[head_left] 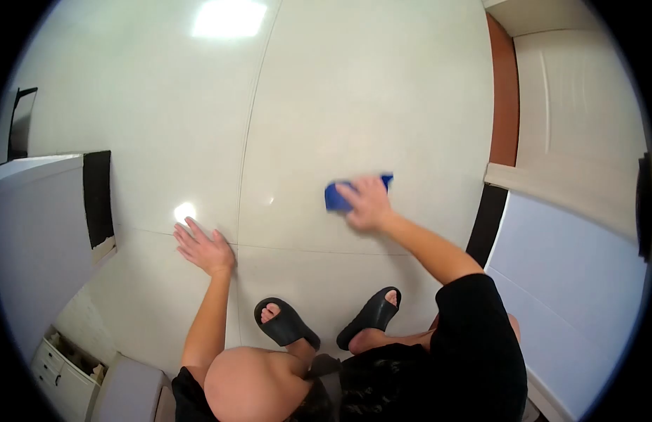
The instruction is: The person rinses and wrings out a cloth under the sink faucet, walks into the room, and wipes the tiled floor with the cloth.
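Note:
Under my right hand [369,204] is a blue cloth [335,198], pressed against the glossy pale tile floor [326,98]. The fingers curl over the cloth, and a corner of it sticks out past the far side of the hand. My left hand [207,248] holds nothing; its fingers are spread just left of a tile seam, at or close to the floor. Whether that palm bears on the tile, I cannot tell. Between and below the hands are my feet in dark slide sandals [287,323].
On the right stand a cream door panel [572,98] and a pale wall [558,260] with a dark skirting board [486,224]. A wall corner [37,211] juts in at left. A small white drawer cabinet [62,380] sits at lower left. Lamp light reflects off the tiles.

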### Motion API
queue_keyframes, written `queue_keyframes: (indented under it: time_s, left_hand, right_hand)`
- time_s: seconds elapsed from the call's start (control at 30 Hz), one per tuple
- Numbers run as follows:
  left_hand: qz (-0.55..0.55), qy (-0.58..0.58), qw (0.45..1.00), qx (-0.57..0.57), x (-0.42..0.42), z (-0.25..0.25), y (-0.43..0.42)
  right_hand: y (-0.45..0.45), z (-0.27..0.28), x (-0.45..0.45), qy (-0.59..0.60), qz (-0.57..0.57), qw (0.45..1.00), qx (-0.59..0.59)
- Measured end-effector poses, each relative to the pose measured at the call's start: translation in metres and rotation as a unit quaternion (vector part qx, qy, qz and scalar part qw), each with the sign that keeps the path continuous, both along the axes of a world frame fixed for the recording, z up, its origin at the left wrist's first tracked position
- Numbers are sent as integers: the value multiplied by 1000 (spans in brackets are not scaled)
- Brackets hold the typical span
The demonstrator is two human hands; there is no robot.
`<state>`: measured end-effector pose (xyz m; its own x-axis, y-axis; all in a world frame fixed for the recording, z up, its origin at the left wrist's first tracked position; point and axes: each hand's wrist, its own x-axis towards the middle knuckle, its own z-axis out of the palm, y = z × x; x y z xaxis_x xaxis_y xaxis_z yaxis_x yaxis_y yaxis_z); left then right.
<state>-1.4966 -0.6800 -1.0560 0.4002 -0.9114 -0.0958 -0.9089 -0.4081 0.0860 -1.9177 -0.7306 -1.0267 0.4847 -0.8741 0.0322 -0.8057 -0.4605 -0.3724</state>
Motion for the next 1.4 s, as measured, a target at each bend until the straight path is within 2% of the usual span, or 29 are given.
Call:
queue_keyframes:
  time_s: [0.07,0.1,0.17,0.23,0.3,0.37,0.43,0.5,0.6,0.63,0.67,0.77,0.83,0.87,0.9,0.97,1.0,1.03,1.1,1.2,1.27,1.3,1.37,1.4]
  left_hand:
    - [-3,2,1000,-10,2,-3,2]
    - [-4,3,1000,-15,2,-4,2]
    - [-6,4,1000,-25,1,-4,1]
    - [-10,3,1000,-28,2,-4,3]
    - [-11,1,1000,-28,3,-6,4]
    - [-7,6,1000,-22,1,-4,3]
    - [-2,11,1000,-15,-1,-1,2]
    - [0,17,1000,-11,-1,2,0]
    - [3,17,1000,7,3,2,-3]
    - [8,22,1000,19,2,4,-1]
    - [4,27,1000,-4,2,3,0]
    - [8,37,999,-12,3,4,1]
    - [14,42,999,-17,5,5,1]
    - [18,45,999,-12,4,8,-1]
    - [18,50,999,-7,3,10,-2]
    - [24,57,998,1,3,10,-1]
    - [25,57,998,5,3,10,-1]
    - [27,58,998,7,4,10,-2]
    - [27,65,997,10,5,14,-3]
    - [29,72,997,10,5,12,-1]
    - [30,69,997,6,6,11,-2]
    - [30,66,997,6,6,11,-3]
    - [29,79,996,-25,6,6,1]
    - [23,93,994,-56,10,0,5]
  right_hand:
    - [38,11,2,9,72,997,-4]
    - [41,14,-1,27,107,994,-17]
    - [20,7,-15,56,146,987,28]
    - [-18,-11,-32,113,99,989,2]
    - [-81,-20,-49,151,5,985,-84]
    - [-142,-21,-54,142,-158,962,-173]
    - [-184,-17,-46,139,-311,932,-123]
    - [-177,-32,-16,103,-366,914,-140]
    - [-91,-42,61,39,-189,965,-178]
    - [-48,-29,94,2,-133,983,-129]
    - [-5,-26,114,-12,-19,998,-56]
    - [73,3,153,-60,162,984,-34]
    - [48,8,145,-56,162,985,-27]
    - [32,-8,134,-17,114,993,-15]
    - [-7,-7,124,19,65,996,-52]
    - [-92,-26,95,63,-111,991,-41]
    - [-137,-21,85,102,-168,977,-83]
    - [-172,-23,78,89,-231,958,-145]
    - [-218,-28,80,99,-331,925,-161]
    - [-205,-35,137,127,-341,921,-135]
    - [-143,-39,193,111,-186,968,-124]
    - [-100,-47,220,38,-109,979,-167]
    - [-18,-32,262,5,0,997,-73]
    - [16,-23,275,-26,15,998,-60]
